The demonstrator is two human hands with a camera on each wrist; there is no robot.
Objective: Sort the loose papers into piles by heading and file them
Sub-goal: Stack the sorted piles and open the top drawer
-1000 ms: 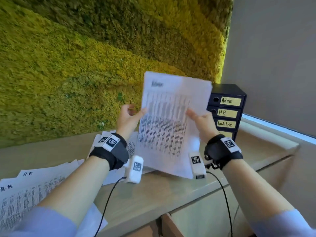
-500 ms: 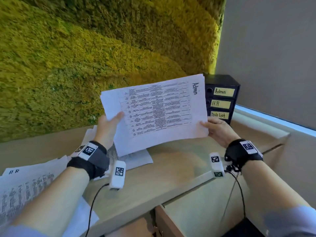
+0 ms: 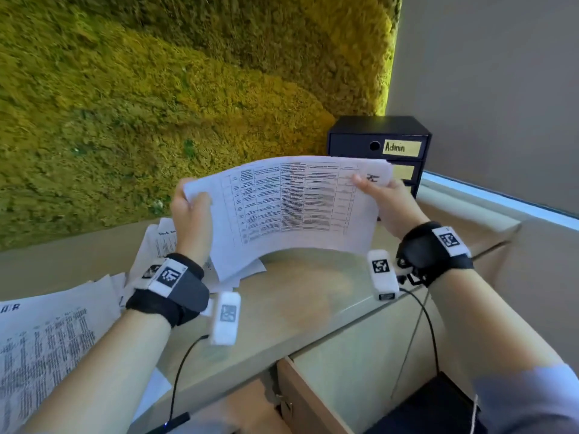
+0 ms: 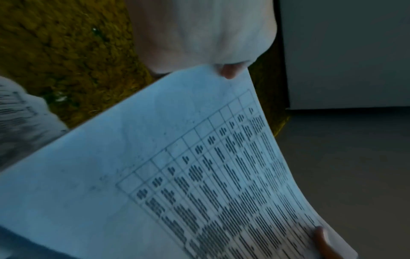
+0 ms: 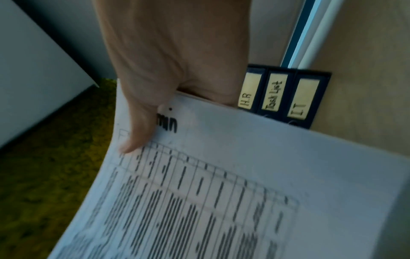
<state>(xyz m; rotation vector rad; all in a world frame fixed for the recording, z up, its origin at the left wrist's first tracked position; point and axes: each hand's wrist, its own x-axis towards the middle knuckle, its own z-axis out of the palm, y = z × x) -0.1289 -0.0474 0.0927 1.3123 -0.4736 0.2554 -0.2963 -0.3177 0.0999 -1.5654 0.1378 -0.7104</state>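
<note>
A stack of printed sheets headed "Admin" [image 3: 291, 208] hangs bowed in the air, long side level, over the desk. My left hand [image 3: 191, 205] grips its left end, thumb on the print [image 4: 228, 71]. My right hand [image 3: 380, 195] pinches its right end by the heading, thumb on top [image 5: 137, 133]. Just behind the sheets stands a black drawer box [image 3: 379, 142] with yellow labels; "Admin" is the top drawer [image 3: 401, 148], and "H.R", "Task List" and "I.T" [image 5: 272, 96] sit below it.
Loose sheets lie on the wooden desk [image 3: 300, 302]: a "Task" pile [image 3: 159, 242] under my left hand and an "H.R" pile [image 3: 47, 333] at the near left. A moss wall [image 3: 156, 104] backs the desk. A desk drawer [image 3: 300, 399] is below the front edge.
The Admin stack was upright, turned to lie sideways, and has now dropped flatter and bowed while moving right toward the drawer box. Both hands kept hold of it.
</note>
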